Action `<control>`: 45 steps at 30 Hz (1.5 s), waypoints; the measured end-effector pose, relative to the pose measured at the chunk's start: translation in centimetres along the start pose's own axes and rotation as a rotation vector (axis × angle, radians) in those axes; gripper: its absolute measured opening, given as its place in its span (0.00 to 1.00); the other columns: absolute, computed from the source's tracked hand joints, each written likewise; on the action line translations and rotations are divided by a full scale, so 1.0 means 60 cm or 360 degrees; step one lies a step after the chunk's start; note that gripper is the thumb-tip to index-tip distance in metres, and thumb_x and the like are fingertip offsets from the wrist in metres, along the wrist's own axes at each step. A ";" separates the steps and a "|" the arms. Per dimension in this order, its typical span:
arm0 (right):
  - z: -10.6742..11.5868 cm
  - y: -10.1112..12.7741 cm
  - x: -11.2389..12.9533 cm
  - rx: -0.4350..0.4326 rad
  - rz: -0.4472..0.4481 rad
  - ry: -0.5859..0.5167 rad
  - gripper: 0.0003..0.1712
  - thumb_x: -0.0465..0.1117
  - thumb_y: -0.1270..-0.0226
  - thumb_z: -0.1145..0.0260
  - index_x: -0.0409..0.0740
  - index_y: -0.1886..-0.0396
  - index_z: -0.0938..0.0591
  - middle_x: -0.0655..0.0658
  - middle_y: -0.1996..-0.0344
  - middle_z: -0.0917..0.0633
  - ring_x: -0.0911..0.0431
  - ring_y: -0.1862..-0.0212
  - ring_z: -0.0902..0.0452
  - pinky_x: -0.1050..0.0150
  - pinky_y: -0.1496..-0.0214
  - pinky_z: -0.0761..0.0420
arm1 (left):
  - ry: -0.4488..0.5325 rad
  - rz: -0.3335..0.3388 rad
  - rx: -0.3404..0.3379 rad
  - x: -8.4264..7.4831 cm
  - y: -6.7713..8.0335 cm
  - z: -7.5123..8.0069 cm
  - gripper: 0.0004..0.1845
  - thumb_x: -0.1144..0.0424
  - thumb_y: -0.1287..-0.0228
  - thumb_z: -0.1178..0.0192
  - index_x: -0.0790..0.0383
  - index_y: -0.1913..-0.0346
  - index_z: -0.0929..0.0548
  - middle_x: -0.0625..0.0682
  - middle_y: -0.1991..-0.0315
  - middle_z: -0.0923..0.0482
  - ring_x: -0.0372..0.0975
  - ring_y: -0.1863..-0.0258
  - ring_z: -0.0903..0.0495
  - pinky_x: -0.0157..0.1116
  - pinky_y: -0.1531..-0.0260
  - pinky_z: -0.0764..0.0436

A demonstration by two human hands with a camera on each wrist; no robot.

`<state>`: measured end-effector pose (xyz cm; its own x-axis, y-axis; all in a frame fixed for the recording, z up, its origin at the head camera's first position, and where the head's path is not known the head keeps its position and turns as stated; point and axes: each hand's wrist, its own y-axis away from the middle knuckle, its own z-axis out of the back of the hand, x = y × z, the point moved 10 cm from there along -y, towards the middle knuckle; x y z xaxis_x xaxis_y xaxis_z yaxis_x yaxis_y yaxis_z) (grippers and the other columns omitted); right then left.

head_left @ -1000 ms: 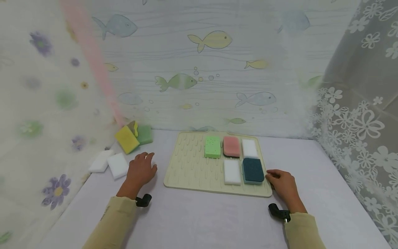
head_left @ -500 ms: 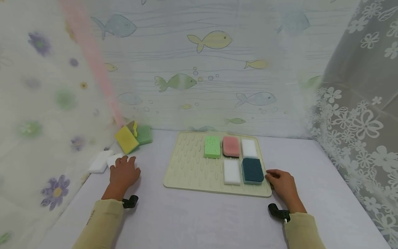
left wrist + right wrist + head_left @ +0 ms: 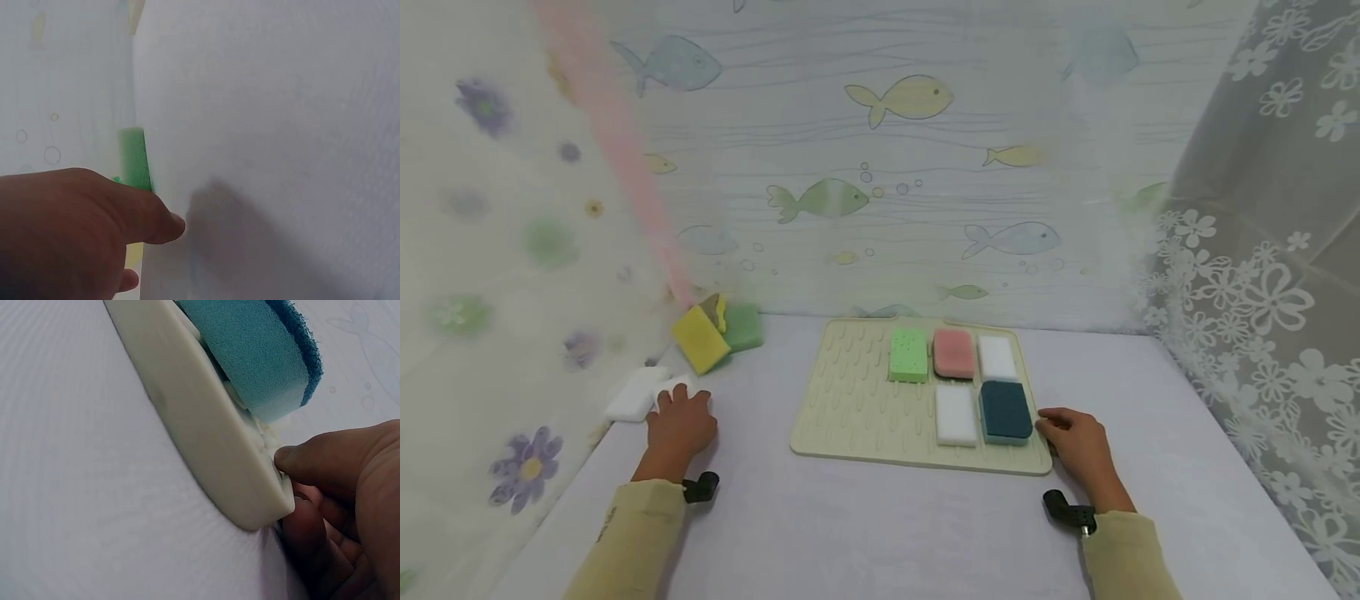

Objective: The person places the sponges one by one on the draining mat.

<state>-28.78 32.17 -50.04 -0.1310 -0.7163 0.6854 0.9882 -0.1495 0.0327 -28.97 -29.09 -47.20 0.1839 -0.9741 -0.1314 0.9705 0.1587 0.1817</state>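
My left hand (image 3: pixel 679 408) lies on a white sponge (image 3: pixel 679 384) at the table's left, fingers over its top; no grip shows. A second white sponge (image 3: pixel 635 394) lies just left of it. In the left wrist view the left hand (image 3: pixel 147 250) shows an outstretched thumb, with a green sponge (image 3: pixel 134 159) beyond it. My right hand (image 3: pixel 1052 427) pinches the near right corner of the beige drying mat (image 3: pixel 850 400). Close up, the right hand (image 3: pixel 290 487) has its thumb on the mat rim (image 3: pixel 200 431) and its fingers beneath, beside the dark teal sponge (image 3: pixel 262 344).
On the mat lie a light green sponge (image 3: pixel 907 355), a pink one (image 3: pixel 954 352), two white ones (image 3: pixel 997 357) (image 3: pixel 956 414) and the teal sponge (image 3: pixel 1005 411). A yellow sponge (image 3: pixel 700 338) and a green sponge (image 3: pixel 743 327) sit at the back left. Curtains hang on three sides.
My left hand has moved left, away from the mat, onto the white sponge. The right hand has stayed at the mat's corner.
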 end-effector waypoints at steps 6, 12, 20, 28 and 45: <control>0.002 0.002 0.007 -0.0014 0.0005 0.0006 0.22 0.47 0.31 0.39 0.38 0.44 0.19 0.39 0.59 0.14 0.56 0.64 0.19 0.67 0.68 0.22 | -0.0040 -0.0040 -0.0003 -0.005 0.003 0.003 0.24 0.64 0.35 0.51 0.73 0.38 0.30 0.76 0.41 0.42 0.68 0.43 0.44 0.64 0.52 0.32; 0.004 0.005 0.009 -0.0005 0.0000 0.0000 0.22 0.46 0.31 0.39 0.37 0.45 0.19 0.39 0.59 0.14 0.56 0.64 0.20 0.67 0.68 0.22 | -0.0048 -0.0047 -0.0020 -0.010 0.004 0.003 0.25 0.63 0.35 0.50 0.74 0.39 0.31 0.76 0.42 0.41 0.69 0.42 0.44 0.64 0.51 0.32; 0.004 0.004 0.007 -0.0019 0.0008 -0.0006 0.21 0.45 0.31 0.39 0.37 0.45 0.19 0.39 0.60 0.15 0.55 0.65 0.20 0.67 0.68 0.23 | -0.0029 -0.0077 -0.0035 -0.030 0.013 0.005 0.25 0.63 0.35 0.51 0.74 0.38 0.31 0.76 0.40 0.41 0.69 0.40 0.45 0.64 0.51 0.31; 0.001 0.001 0.003 -0.0014 0.0004 0.0012 0.22 0.46 0.31 0.40 0.37 0.45 0.19 0.39 0.59 0.15 0.55 0.64 0.20 0.67 0.68 0.23 | -0.0037 -0.0094 -0.0034 -0.048 0.020 0.010 0.25 0.64 0.34 0.52 0.74 0.37 0.32 0.76 0.38 0.42 0.69 0.38 0.46 0.65 0.49 0.31; -0.003 -0.003 0.001 0.0008 -0.0021 -0.0011 0.22 0.46 0.30 0.39 0.37 0.45 0.19 0.39 0.59 0.15 0.56 0.64 0.20 0.69 0.69 0.22 | -0.0002 -0.0176 -0.0072 -0.102 0.033 0.011 0.24 0.62 0.32 0.51 0.70 0.36 0.31 0.74 0.35 0.43 0.68 0.34 0.47 0.65 0.45 0.32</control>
<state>-28.99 32.02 -50.11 -0.1435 -0.7096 0.6898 0.9868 -0.1554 0.0454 -28.31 -22.91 -45.38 0.0755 -0.9862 -0.1470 0.9908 0.0576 0.1221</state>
